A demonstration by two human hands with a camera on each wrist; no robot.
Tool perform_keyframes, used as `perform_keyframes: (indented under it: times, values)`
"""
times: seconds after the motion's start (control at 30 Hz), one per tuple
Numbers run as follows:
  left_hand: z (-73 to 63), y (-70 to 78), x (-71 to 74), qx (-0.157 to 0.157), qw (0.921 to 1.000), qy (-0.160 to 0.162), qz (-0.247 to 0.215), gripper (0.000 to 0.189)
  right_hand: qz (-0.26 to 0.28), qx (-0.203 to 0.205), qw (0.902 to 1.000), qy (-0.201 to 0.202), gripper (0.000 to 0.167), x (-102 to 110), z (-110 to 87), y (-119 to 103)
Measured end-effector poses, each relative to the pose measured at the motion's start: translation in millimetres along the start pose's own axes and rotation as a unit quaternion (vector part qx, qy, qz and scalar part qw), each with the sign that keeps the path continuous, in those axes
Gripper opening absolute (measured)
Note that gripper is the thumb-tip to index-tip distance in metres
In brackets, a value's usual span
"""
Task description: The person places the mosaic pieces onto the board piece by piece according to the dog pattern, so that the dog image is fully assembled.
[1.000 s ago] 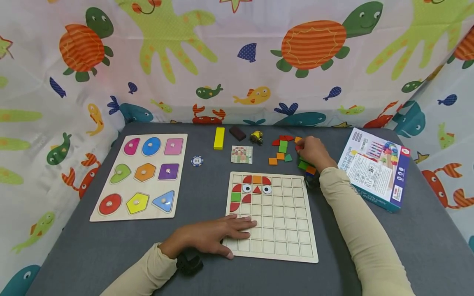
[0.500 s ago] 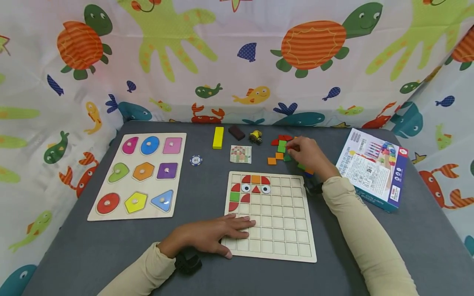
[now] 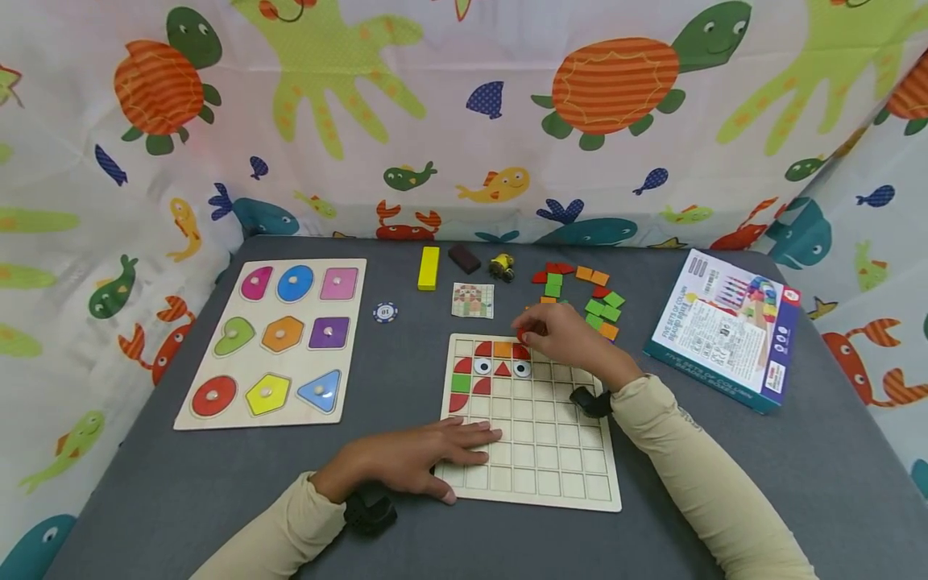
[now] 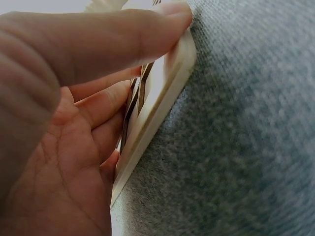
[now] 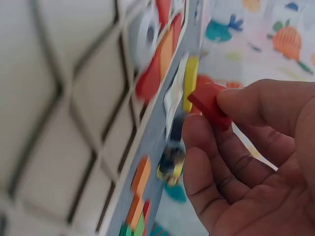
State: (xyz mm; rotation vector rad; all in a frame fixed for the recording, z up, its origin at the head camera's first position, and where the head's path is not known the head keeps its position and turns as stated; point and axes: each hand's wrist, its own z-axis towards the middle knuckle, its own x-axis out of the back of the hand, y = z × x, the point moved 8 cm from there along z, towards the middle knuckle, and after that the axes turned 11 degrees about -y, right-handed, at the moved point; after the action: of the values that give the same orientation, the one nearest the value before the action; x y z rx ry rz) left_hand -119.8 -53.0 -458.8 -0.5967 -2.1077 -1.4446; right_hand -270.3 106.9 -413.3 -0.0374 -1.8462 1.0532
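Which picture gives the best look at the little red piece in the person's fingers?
The right wrist view: the red piece appears large, pinched by the right hand. The head view shows just a bit of red at that hand; the left wrist view doesn't show it.

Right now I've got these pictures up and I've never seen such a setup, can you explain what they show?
There's no machine, just a left hand and a right hand, both bare. The wide picture comes from a camera worn on the head; the close-ups come from a left wrist camera and a right wrist camera. The left hand rests on a gridded board. The right hand pinches a red piece in its fingers near the board's far edge. Also on the table lie a puzzle, a chip, a yellow block, a brown block, a toy, a card, loose tiles and a box.
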Motion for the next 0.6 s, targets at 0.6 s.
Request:
perform_keyframes:
  times: [0.6]
  values:
    - [-0.5, 2.4, 0.7, -0.004, 0.9999, -0.005, 0.008, 0.066, -0.004, 0.089, 0.9899, -0.110, 0.015, -72, 1.9, -54]
